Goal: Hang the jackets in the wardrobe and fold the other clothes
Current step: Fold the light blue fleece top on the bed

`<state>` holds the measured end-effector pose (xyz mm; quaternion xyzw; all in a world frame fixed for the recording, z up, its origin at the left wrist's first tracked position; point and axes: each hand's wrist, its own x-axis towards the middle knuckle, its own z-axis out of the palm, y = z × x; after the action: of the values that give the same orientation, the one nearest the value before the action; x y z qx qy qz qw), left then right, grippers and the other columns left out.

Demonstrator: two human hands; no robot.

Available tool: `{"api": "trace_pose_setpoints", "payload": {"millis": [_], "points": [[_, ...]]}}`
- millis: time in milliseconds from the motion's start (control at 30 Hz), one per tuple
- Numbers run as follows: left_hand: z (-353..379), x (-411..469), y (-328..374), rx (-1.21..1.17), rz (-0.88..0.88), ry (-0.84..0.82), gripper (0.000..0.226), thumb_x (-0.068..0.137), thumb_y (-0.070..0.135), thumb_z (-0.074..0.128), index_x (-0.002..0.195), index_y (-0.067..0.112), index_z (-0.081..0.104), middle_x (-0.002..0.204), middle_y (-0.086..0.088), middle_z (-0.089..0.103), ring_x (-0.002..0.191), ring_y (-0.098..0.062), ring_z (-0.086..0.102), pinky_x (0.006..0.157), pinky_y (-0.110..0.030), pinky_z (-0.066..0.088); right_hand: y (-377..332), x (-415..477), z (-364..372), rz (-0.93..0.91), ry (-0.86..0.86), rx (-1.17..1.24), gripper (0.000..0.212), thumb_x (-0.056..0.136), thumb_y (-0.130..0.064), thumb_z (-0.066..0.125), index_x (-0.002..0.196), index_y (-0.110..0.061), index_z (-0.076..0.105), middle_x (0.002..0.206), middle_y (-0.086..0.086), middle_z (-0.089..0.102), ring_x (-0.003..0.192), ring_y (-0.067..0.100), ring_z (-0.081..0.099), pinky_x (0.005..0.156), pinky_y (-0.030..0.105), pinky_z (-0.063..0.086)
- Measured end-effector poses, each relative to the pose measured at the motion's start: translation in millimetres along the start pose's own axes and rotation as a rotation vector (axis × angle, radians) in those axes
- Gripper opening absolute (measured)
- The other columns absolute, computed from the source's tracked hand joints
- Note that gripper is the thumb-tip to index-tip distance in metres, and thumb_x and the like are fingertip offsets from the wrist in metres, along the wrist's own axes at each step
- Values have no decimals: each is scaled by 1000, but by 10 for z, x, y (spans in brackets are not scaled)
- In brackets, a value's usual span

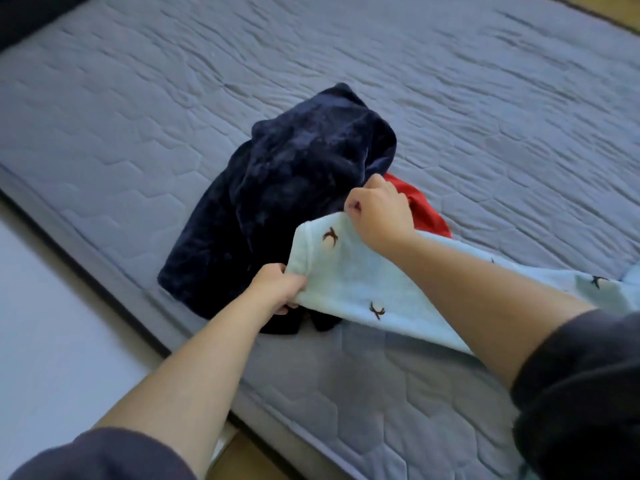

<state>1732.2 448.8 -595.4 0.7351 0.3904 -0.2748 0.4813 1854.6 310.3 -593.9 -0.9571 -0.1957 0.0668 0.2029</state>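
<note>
A light blue garment (356,278) printed with small dark birds stretches from the middle of the bed toward the right edge of the view. My left hand (277,289) grips its near corner. My right hand (377,213) pinches its far corner, holding that edge a little above the bed. Behind and under the lifted edge lies a crumpled dark navy plush garment (277,188). A red piece of clothing (422,209) pokes out behind my right hand, mostly hidden.
The clothes lie on a grey-blue quilted mattress (450,98) that fills most of the view. Its near edge runs diagonally from left to bottom right. A pale floor (52,323) lies at the lower left.
</note>
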Motion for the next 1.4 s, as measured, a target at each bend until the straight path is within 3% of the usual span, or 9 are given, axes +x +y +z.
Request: {"api": "trace_pose_setpoints", "payload": {"millis": [267, 433, 567, 700, 900, 1033, 1133, 1200, 1400], "points": [[374, 178, 64, 90, 157, 230, 20, 84, 34, 57, 94, 17, 52, 87, 2, 58, 81, -19, 57, 58, -28, 40, 654, -873, 333, 301, 44, 120, 45, 88, -14, 51, 133, -15, 47, 136, 5, 43, 123, 27, 43, 98, 44, 39], [512, 144, 9, 95, 129, 564, 37, 89, 28, 54, 121, 15, 41, 121, -9, 53, 104, -33, 54, 83, -45, 46, 1631, -1655, 130, 753, -183, -107, 58, 96, -26, 40, 150, -25, 17, 159, 5, 7, 144, 29, 10, 110, 54, 24], [870, -109, -68, 434, 528, 724, 69, 79, 23, 67, 137, 10, 33, 149, -13, 28, 136, -34, 26, 106, -57, 22, 2090, -2158, 15, 890, -222, 5, 55, 98, -28, 35, 150, -22, 16, 159, 7, 5, 143, 29, 9, 108, 57, 26], [1551, -521, -339, 541, 881, 487, 51, 76, 13, 63, 124, 9, 49, 130, -11, 48, 120, -33, 45, 99, -49, 34, 2343, -2779, -12, 931, -161, 75, 54, 99, -31, 36, 149, -20, 21, 159, 6, 9, 145, 25, 9, 112, 51, 23], [2829, -1243, -1153, 628, 626, -273, 38, 86, 22, 57, 123, 21, 48, 119, 4, 54, 105, -16, 56, 88, -32, 46, 2514, -3820, -55, 930, -154, 150, 56, 97, -25, 39, 149, -19, 21, 159, 5, 11, 146, 20, 9, 114, 45, 22], [3397, -1707, -1708, 770, 525, -620, 67, 74, 46, 56, 135, 32, 33, 126, 9, 47, 114, -12, 52, 93, -36, 46, 2535, -4506, -101, 906, -114, 405, 60, 96, -20, 43, 151, -16, 17, 157, 6, 17, 144, 19, 17, 113, 30, 19], [3648, -1921, -2034, 1078, 606, -495, 96, 76, 34, 67, 149, 26, 6, 129, 2, 38, 116, -20, 47, 89, -36, 48, 2562, -4974, -66, 935, -112, 512, 61, 93, -19, 48, 149, -17, 23, 147, 3, 34, 133, 19, 36, 106, 31, 34], [3782, -2031, -2140, 1132, 689, -314, 106, 65, 28, 78, 147, 21, 12, 116, -1, 49, 101, -22, 55, 76, -33, 51, 2585, -5205, -35, 964, -120, 570, 61, 92, -18, 51, 147, -18, 26, 144, 2, 36, 129, 19, 41, 105, 34, 39], [3991, -2346, -2018, 829, 451, -16, 14, 86, 13, 46, 94, 22, 38, 87, -2, 59, 86, -28, 59, 62, -32, 33, 2648, -5590, 23, 1110, -105, 682, 61, 87, -16, 59, 142, -14, 32, 127, 4, 49, 110, 18, 51, 88, 26, 41]]}}
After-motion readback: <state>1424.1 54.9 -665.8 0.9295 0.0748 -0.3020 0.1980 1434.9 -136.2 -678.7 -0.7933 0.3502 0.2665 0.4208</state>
